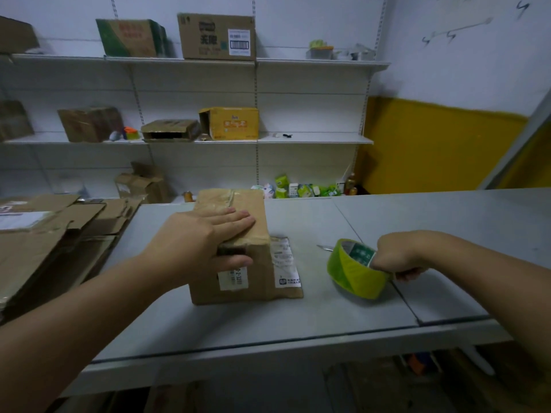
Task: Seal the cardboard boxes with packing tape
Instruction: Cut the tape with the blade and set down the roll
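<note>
**Box steadied, tape roll in hand**

Cardboard box point(238, 263) mid-counter point(268, 320). Left hand point(205, 239) presses its top, fingers flat, thumb down the near face. Right hand point(398, 257) grips the green packing tape roll point(353, 271), apart to the right. Next, probably: free the tape end and carry it to the seam.

grey table point(298, 317): cardboard box point(259, 289) centre, green tape roll point(353, 275) right.

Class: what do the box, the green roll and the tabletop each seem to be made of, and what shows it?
Box: brown matte cardboard, creased and dented at its edges. Tape roll: glossy yellow-green plastic film, judging by its sheen. Tabletop: smooth pale grey panels with seams, perhaps painted metal or laminate; the look leaves it open.
</note>
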Motion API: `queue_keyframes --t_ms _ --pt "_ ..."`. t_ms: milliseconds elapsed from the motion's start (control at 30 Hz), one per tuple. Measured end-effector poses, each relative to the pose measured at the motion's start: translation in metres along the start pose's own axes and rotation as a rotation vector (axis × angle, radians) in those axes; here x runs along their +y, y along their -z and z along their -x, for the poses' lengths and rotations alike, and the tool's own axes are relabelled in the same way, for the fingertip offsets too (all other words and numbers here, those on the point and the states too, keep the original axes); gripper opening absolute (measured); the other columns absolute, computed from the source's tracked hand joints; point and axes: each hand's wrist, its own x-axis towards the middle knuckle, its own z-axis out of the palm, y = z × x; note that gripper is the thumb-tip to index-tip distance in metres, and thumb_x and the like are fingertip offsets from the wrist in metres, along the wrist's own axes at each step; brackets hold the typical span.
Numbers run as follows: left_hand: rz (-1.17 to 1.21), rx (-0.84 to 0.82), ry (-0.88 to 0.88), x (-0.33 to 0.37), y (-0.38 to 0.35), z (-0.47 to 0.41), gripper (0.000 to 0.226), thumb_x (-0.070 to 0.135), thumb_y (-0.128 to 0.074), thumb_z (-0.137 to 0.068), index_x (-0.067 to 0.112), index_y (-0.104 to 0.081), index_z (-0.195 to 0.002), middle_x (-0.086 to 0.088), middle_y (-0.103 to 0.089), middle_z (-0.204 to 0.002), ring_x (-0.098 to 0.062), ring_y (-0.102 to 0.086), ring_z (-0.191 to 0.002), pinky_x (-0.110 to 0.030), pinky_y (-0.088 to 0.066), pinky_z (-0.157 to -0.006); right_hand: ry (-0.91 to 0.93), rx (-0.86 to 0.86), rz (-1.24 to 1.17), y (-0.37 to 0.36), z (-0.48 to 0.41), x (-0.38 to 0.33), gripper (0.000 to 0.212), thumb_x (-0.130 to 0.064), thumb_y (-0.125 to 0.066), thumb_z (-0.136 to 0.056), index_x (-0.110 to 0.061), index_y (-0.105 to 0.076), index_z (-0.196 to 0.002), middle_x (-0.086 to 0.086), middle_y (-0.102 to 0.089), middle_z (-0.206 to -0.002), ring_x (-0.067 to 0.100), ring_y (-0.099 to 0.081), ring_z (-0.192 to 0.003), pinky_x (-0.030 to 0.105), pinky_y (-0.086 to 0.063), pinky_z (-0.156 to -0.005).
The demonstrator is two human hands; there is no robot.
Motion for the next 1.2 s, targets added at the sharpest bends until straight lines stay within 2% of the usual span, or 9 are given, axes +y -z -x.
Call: queue_keyframes --t_ms 167,267,367,500,667,767,867,967,1200 --pt "0.116 0.229 0.088 0.003 0.005 0.013 0.063 0.058 -0.019 -0.096 0.015 -0.038 -0.138 -0.005 -0.043 -0.14 -0.019 -0.039 -0.133 -0.029 -0.025 -0.113 0.034 0.124 0.076 0.001 0.006 -0.015 0.036 -0.028 -0.046 -0.095 -0.004 -0.05 -0.068 0.002 -0.057 -0.037 0.012 -0.054 -0.034 0.018 -0.042 -0.043" --pt "0.528 0.435 0.455 0.013 0.003 0.037 0.052 0.049 -0.027 -0.095 0.027 -0.027 -0.142 0.013 -0.028 -0.146 0.004 -0.02 -0.137 -0.014 -0.016 -0.111 0.081 0.443 0.291 -0.004 0.01 -0.027 0.042 -0.044 -0.04 -0.094 -0.009 -0.061 -0.085 0.008 -0.071 -0.091 0.021 -0.062 -0.078 0.029 -0.046 -0.071" --pt "1.167 0.562 0.907 0.027 -0.007 0.047 0.048 0.049 -0.025 -0.096 0.035 -0.035 -0.14 0.015 -0.034 -0.147 0.002 -0.03 -0.135 -0.025 -0.022 -0.111 0.495 0.719 -0.293 -0.02 0.028 -0.068 0.04 -0.041 -0.038 -0.099 -0.018 -0.055 -0.127 -0.001 -0.059 -0.119 0.015 -0.053 -0.108 0.025 -0.04 -0.084" --pt "1.68 0.433 1.119 0.04 -0.019 0.032 0.059 0.074 -0.032 -0.075 0.051 -0.046 -0.128 0.002 -0.044 -0.145 -0.022 -0.042 -0.131 -0.049 -0.026 -0.113 0.856 0.586 -0.778 -0.047 0.029 -0.14 0.039 -0.036 -0.036 -0.099 -0.02 -0.056 -0.128 -0.014 -0.051 -0.122 0.004 -0.047 -0.116 0.016 -0.039 -0.094" --pt "1.623 0.328 1.079 0.039 -0.025 0.021 0.056 0.066 -0.018 -0.084 0.051 -0.032 -0.136 0.003 -0.047 -0.14 -0.021 -0.049 -0.124 -0.042 -0.032 -0.111 0.875 0.534 -0.897 -0.064 0.002 -0.152 0.04 -0.03 -0.038 -0.101 -0.018 -0.073 -0.088 -0.011 -0.068 -0.11 0.001 -0.058 -0.106 0.016 -0.042 -0.088" --pt "1.565 0.384 1.017 0.047 -0.025 0.019 0.042 0.052 -0.01 -0.094 0.051 -0.024 -0.133 0.014 -0.053 -0.123 -0.001 -0.056 -0.1 -0.008 -0.045 -0.084 0.886 0.533 -0.906 -0.065 -0.001 -0.151 0.042 -0.037 -0.038 -0.099 -0.02 -0.073 -0.084 -0.013 -0.068 -0.108 0.001 -0.058 -0.106 0.02 -0.041 -0.088" --pt "1.336 0.486 0.946 0.053 -0.035 0.024 0.054 0.061 -0.012 -0.086 0.049 -0.026 -0.136 0.023 -0.051 -0.116 0.011 -0.051 -0.099 0.001 -0.042 -0.071 0.905 0.433 -1.031 -0.064 0.003 -0.153 0.049 -0.048 -0.039 -0.094 -0.013 -0.073 -0.093 -0.005 -0.07 -0.106 0.003 -0.063 -0.098 0.019 -0.047 -0.086" --pt "1.173 0.52 0.907 0.049 -0.034 0.028 0.051 0.057 -0.016 -0.089 0.048 -0.025 -0.138 0.037 -0.045 -0.109 0.015 -0.047 -0.098 0.001 -0.038 -0.077 0.925 0.21 -1.087 -0.047 0.009 -0.14 0.053 -0.051 -0.034 -0.089 -0.017 -0.067 -0.112 -0.002 -0.066 -0.115 0.004 -0.06 -0.106 0.02 -0.045 -0.093" --pt "0.723 0.621 0.635 0.034 0.004 0.02 0.027 0.03 -0.039 -0.092 0.028 -0.059 -0.111 0.015 -0.041 -0.128 -0.001 -0.034 -0.124 -0.031 -0.036 -0.103 0.617 0.749 -0.336 -0.026 -0.013 -0.037 0.017 -0.009 -0.059 -0.089 -0.024 -0.066 -0.087 -0.004 -0.068 -0.091 0.015 -0.062 -0.091 0.029 -0.048 -0.08"
